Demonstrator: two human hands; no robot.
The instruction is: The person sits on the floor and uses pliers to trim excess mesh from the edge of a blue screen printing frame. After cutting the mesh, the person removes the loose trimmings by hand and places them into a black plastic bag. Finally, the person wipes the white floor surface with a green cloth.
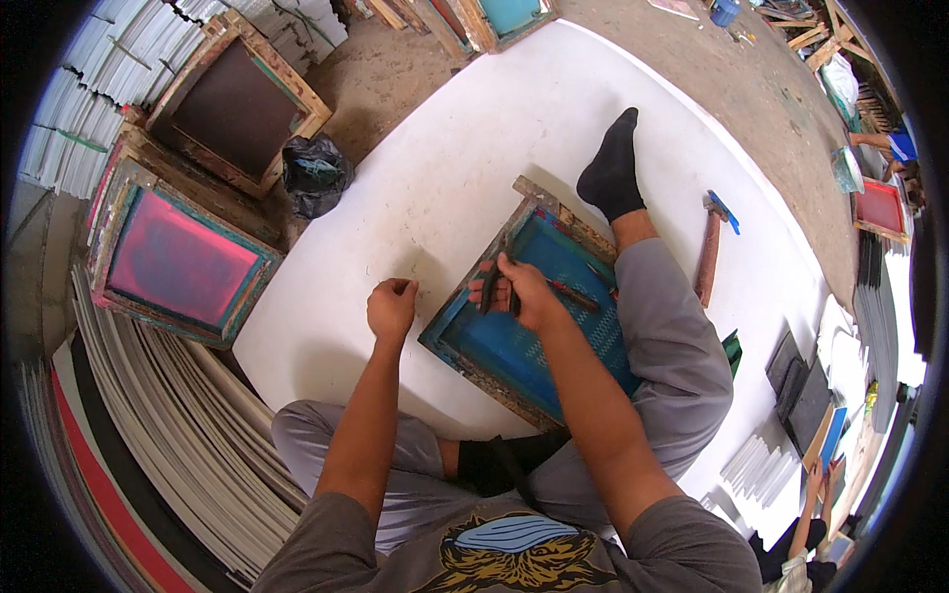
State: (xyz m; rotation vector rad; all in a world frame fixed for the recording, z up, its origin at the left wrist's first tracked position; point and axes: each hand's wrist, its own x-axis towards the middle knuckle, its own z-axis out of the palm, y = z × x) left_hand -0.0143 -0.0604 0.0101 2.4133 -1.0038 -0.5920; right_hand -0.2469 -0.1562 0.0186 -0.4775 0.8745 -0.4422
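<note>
A wooden screen-printing frame (474, 385) with blue mesh lies tilted against my right leg, on a white sheet. Over its left side, my right hand (524, 295) is closed around a dark tool with curved handles (488, 289), perhaps pliers; the fingers hide much of it. A slim dark and red piece (575, 296) shows beyond that hand, over the mesh; whether it belongs to the same tool is unclear. Left of the frame, my left hand (392, 308) is held above the white sheet, fingertips pinched together. Anything between them is too small to make out.
The white sheet (445, 138) spreads under me. A hammer (710, 247) lies right of my leg. More screen frames, one with pink mesh (183, 259), lean at the left near a black plastic bag (316, 175) and stacked sheets (188, 425). Another person's hands (822, 476) show at lower right.
</note>
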